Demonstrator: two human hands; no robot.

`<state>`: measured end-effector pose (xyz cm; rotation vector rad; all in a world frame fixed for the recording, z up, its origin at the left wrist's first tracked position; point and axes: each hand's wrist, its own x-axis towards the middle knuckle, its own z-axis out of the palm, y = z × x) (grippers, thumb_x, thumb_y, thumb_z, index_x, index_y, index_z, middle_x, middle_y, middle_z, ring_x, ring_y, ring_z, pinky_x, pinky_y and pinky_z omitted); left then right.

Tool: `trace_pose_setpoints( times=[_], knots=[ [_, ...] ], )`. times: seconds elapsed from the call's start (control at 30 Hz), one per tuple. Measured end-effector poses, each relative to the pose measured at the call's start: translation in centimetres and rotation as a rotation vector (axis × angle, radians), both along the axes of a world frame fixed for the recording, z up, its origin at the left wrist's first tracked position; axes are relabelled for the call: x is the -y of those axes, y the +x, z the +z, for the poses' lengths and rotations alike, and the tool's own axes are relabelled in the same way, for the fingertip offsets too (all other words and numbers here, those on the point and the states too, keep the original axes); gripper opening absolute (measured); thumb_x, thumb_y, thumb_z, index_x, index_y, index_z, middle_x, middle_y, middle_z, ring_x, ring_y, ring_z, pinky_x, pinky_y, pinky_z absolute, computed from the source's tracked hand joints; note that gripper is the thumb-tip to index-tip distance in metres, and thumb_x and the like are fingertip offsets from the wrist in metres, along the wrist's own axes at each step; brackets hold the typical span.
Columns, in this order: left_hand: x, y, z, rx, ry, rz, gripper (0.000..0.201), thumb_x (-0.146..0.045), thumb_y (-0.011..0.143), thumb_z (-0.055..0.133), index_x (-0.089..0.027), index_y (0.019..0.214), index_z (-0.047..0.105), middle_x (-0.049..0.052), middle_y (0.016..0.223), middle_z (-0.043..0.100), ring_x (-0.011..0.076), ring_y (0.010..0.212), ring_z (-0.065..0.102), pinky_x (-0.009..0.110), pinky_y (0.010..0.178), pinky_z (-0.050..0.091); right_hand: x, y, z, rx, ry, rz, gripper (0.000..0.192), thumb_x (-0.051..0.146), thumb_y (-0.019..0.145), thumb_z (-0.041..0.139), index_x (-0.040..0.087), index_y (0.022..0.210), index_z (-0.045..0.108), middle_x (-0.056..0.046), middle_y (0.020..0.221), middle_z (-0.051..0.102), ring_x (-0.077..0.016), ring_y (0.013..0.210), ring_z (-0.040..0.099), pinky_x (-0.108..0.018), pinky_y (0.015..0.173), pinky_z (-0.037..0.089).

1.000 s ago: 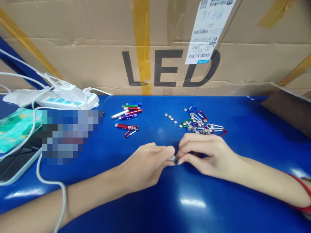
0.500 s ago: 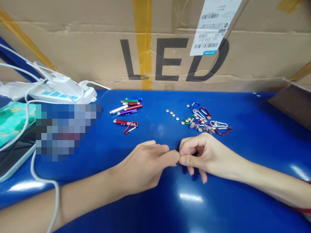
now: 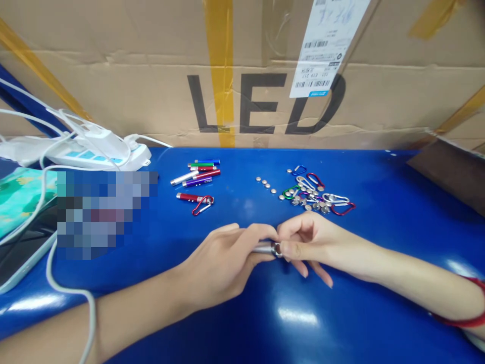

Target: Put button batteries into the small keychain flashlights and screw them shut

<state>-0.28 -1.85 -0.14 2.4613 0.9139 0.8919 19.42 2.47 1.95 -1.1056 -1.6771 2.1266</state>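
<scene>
My left hand [image 3: 223, 260] is closed around a silver penlight [image 3: 264, 247], whose end points right between thumb and index finger. At that end, my right hand [image 3: 312, 240] pinches with thumb and index finger; its other fingers hang loose below. Whether a small part sits in that pinch is hidden. Beyond my right hand lies a loose pile of coloured carabiners [image 3: 335, 198] and round silver button cells [image 3: 273, 191]. Ahead of my left hand, a red penlight [image 3: 185, 197] with a red carabiner [image 3: 197, 208] lies below a group of coloured penlights [image 3: 200, 182].
A large cardboard box [image 3: 132, 76] marked LED stands along the back of the blue table [image 3: 235, 328]. On the left are a white power strip [image 3: 132, 159], a dark device [image 3: 26, 253] and a pixelated patch. A white cable [image 3: 60, 288] crosses over my left forearm.
My left index finger has lifted, so the silver penlight now shows between the hands. My right hand keeps its pinch at the end, lower fingers slightly more spread. The view has tilted up slightly.
</scene>
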Motion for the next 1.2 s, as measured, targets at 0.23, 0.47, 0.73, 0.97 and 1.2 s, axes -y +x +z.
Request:
trace_pose_setpoints(
  times=[0.23, 0.47, 0.73, 0.97, 1.2],
  knots=[
    [-0.1, 0.2, 0.2, 0.002, -0.008, 0.036, 0.016, -0.016, 0.098, 0.031, -0.018, 0.106, 0.045, 0.001, 0.085, 0.058, 0.0137, 0.07, 0.056, 0.023, 0.06, 0.039, 0.8, -0.1, -1.1, -0.064, 0.241, -0.137, 0.032, 0.041, 0.069, 0.071, 0.015, 0.074, 0.054, 0.007, 0.045, 0.049, -0.0039, 0.031, 0.041, -0.013, 0.027, 0.038],
    [-0.2, 0.2, 0.3, 0.035, -0.125, 0.034, 0.013, -0.015, 0.097, 0.033, -0.017, 0.101, 0.046, 0.001, 0.087, 0.06, 0.014, 0.071, 0.058, 0.024, 0.063, 0.043, 0.7, 0.7, -1.0, -0.155, 1.298, -0.215, 0.009, 0.019, 0.071, 0.072, 0.022, 0.08, 0.069, -0.001, 0.076, 0.064, -0.009, 0.063, 0.06, -0.019, 0.056, 0.052],
    [0.2, -0.1, -0.1, -0.042, -0.056, -0.028, 0.013, -0.012, 0.097, 0.03, -0.016, 0.091, 0.042, 0.001, 0.079, 0.055, 0.0139, 0.065, 0.054, 0.023, 0.057, 0.04, 1.2, 1.1, -0.7, -0.011, 1.431, -0.107, 0.011, 0.02, 0.081, 0.062, 0.025, 0.079, 0.071, 0.0, 0.076, 0.066, -0.0077, 0.06, 0.061, -0.017, 0.053, 0.051],
    [0.1, 0.0, -0.1, -0.182, 0.078, -0.085, 0.018, -0.007, 0.094, 0.027, -0.016, 0.085, 0.04, -0.001, 0.068, 0.049, 0.0145, 0.054, 0.045, 0.026, 0.052, 0.031, 1.0, 0.4, -0.2, -0.044, 1.117, -0.062, 0.012, 0.023, 0.077, 0.066, 0.02, 0.065, 0.069, 0.0, 0.063, 0.064, -0.0084, 0.055, 0.06, -0.017, 0.05, 0.05],
    [0.0, -0.1, -0.1, -0.175, 0.078, -0.102, 0.018, -0.009, 0.096, 0.027, -0.016, 0.086, 0.041, -0.001, 0.068, 0.047, 0.0143, 0.055, 0.045, 0.026, 0.052, 0.031, 0.9, 0.1, 0.0, -0.025, 1.009, -0.066, 0.019, 0.026, 0.079, 0.064, 0.018, 0.062, 0.067, -0.001, 0.06, 0.063, -0.0079, 0.054, 0.058, -0.018, 0.047, 0.047]
  ],
)
